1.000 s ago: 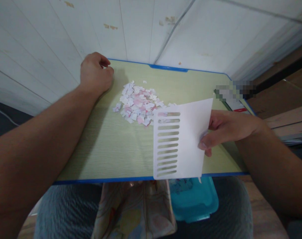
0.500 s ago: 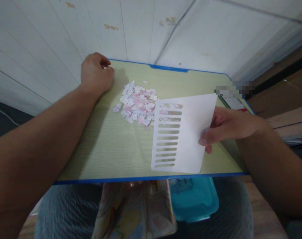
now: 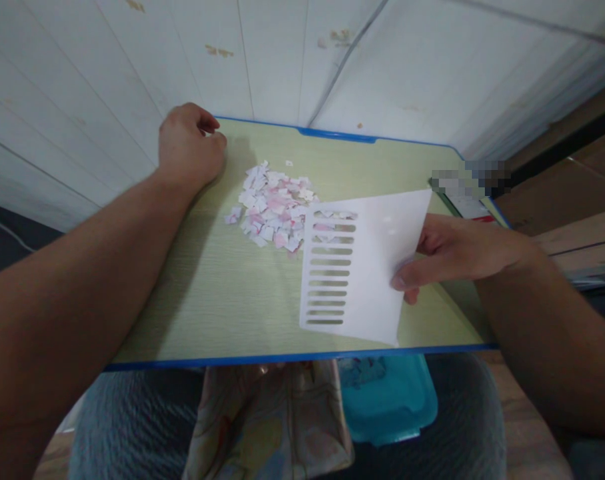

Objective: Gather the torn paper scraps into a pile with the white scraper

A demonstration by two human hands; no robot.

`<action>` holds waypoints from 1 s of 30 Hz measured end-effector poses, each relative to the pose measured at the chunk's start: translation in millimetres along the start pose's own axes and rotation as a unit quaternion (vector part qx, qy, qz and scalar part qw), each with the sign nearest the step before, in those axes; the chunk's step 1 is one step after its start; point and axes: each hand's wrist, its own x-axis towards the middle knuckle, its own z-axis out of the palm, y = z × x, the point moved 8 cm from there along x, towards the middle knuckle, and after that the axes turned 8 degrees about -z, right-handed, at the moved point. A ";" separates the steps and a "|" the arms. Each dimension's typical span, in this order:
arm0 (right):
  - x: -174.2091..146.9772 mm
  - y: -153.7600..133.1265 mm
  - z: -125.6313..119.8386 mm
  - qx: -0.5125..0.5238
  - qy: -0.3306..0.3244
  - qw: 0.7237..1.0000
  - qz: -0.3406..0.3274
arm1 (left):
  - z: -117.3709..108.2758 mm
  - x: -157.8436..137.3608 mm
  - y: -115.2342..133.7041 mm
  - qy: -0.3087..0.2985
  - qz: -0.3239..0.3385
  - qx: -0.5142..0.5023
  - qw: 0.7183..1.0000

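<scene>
A pale panelled wall (image 3: 122, 73), marked with brown patches, stands behind the desk (image 3: 212, 307), whose green top is rimmed in blue. A person sits at the desk's near edge, legs (image 3: 127, 420) in grey cloth. A patterned bag (image 3: 277, 427) shows between them, below the middle of that edge, and a teal tub (image 3: 397, 400) sits just to its right, small bits visible in its upper left part.

A white card (image 3: 375, 267), slotted down its left side, is held tilted over the desk's right half, its lower edge close to the near edge; whether it touches the top cannot be told. Behind its upper left corner lies a heap of paper (image 3: 275, 207), torn white and pink pieces spread on the desk nearer the far edge than the near one, some seen through the upper slots.

The right hand (image 3: 447, 250) grips the card by its right side, thumb flat on the front, fingers behind. The left hand (image 3: 190, 143) is at the desk's far left corner, fingers loosely curled and partly hidden; whether it holds anything cannot be told. A flat dark-edged item (image 3: 461, 202), partly blurred out, lies by the far right corner. One lone scrap (image 3: 289, 163) lies beyond the heap, toward the far edge
</scene>
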 end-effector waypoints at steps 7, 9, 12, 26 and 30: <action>3.3 -3.5 -2.7 -0.003 0.008 1.000 -0.007 | -1.6 -3.0 2.0 -0.009 -0.007 0.008 1.000; 3.3 -4.4 -2.7 0.004 0.009 1.000 -0.009 | -0.9 -2.6 1.6 -0.013 -0.007 0.002 1.000; 2.4 -4.7 -3.7 0.015 0.016 1.000 -0.013 | -0.2 -1.9 0.7 -0.015 -0.008 0.004 1.000; 3.2 0.5 -6.6 0.008 -0.002 1.000 -0.020 | -0.9 -1.5 -0.2 -0.012 -0.010 0.001 1.000; 4.7 1.1 -2.1 0.012 -0.002 1.000 -0.005 | -0.8 -2.3 -2.1 -0.021 -0.005 -0.032 0.999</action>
